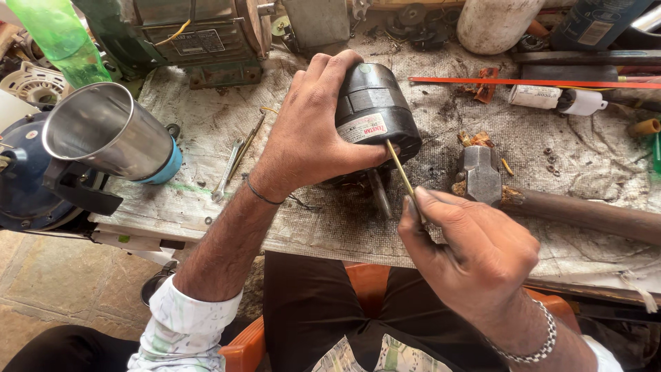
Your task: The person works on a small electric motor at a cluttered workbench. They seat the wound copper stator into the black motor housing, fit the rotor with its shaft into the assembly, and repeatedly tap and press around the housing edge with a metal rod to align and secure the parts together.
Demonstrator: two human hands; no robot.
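The left hand [310, 127] wraps over the black motor [375, 117], clamping it tilted on the workbench [206, 124]. Just below the motor, the right hand [468, 255] pinches a thin yellow rod [399, 165] whose tip touches the motor's side.

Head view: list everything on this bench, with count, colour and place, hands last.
motor: one, black, bench centre, gripped from above
thin rod: one, yellowish, tip against the motor
hammer: one, grey head, brown handle, right of the motor
steel cup: one, silver, left
bottle: one, green, top left
wrench: one, silver, left of centre
strip: one, red, upper right
cloth: one, dirty white, covers the bench
left hand: grips the motor
right hand: holds the thin rod
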